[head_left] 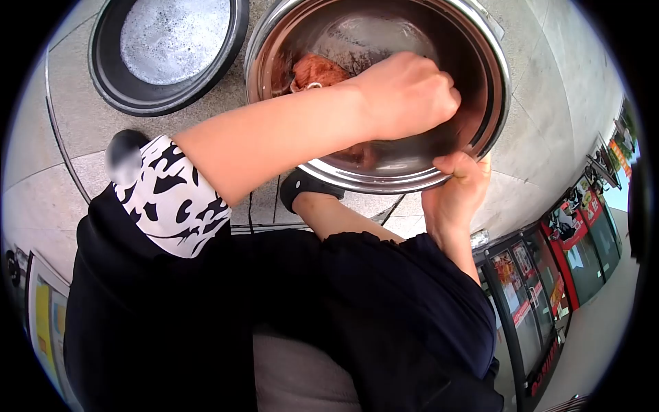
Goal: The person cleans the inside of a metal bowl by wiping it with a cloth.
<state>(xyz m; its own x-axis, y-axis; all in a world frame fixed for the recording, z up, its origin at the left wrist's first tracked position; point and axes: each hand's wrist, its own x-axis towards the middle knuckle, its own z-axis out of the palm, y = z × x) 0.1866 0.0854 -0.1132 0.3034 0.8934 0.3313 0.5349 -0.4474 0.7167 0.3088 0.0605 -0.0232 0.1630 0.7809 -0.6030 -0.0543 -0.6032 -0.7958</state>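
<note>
A wide, shiny steel pot (405, 184) is tilted so that its inside faces me. My left hand (408, 96) reaches across into it, the fingers closed in a fist near the inner wall. Whatever those fingers hold, if anything, is hidden beneath them. At the near right rim, my right hand (461, 182) grips the pot, its thumb over the edge and its other fingers mostly out of sight. To the left of my fist, behind the forearm, shows a crumpled reddish-brown patch (317, 71) with a small pale loop; I cannot tell whether it is an object or a reflection.
A black tub (110, 93) of foamy water (175, 40) stands at the upper left on grey paving (549, 110). My black shoe (302, 185) is close to the pot's near edge. Glass shop doors (525, 285) and a signboard (47, 329) lie farther off.
</note>
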